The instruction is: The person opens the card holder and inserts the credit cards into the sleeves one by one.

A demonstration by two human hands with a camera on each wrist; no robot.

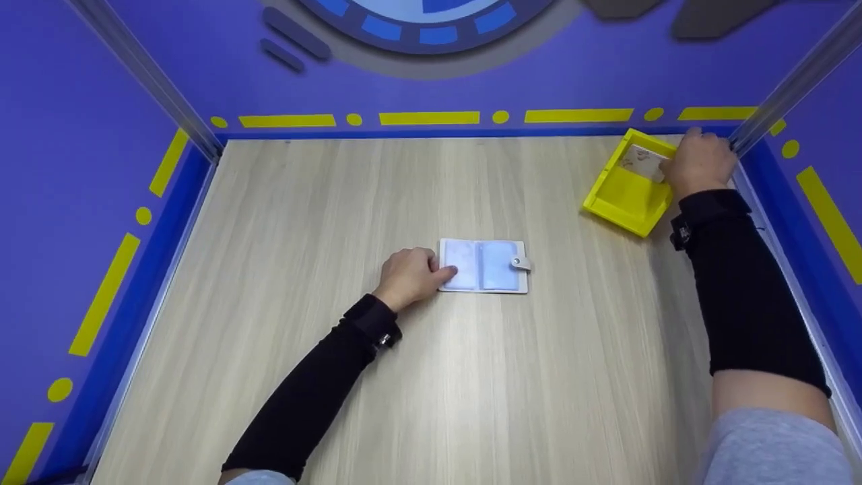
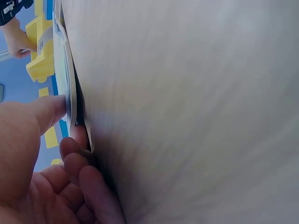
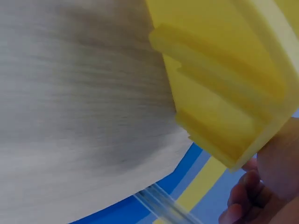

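A small white card holder [image 1: 500,265] lies spread on the wood-grain table, with two bluish clear pockets and a snap strap on its right side. My left hand [image 1: 411,276] pinches its left edge. The left thumb [image 2: 51,109] rests on top and a fingertip is tucked beneath the edge in the left wrist view. At the back right, my right hand [image 1: 704,162] reaches over the side of a yellow bin [image 1: 630,202]. Its curled fingers hold the right end of a pale printed card [image 1: 643,162] inside the bin; the fingertips are partly hidden.
Purple-blue panels [image 1: 431,94] with yellow dashes enclose the table [image 1: 323,202] at the back and both sides. A metal corner post [image 1: 791,74] rises just behind my right hand. The bin sits angled near the back right corner.
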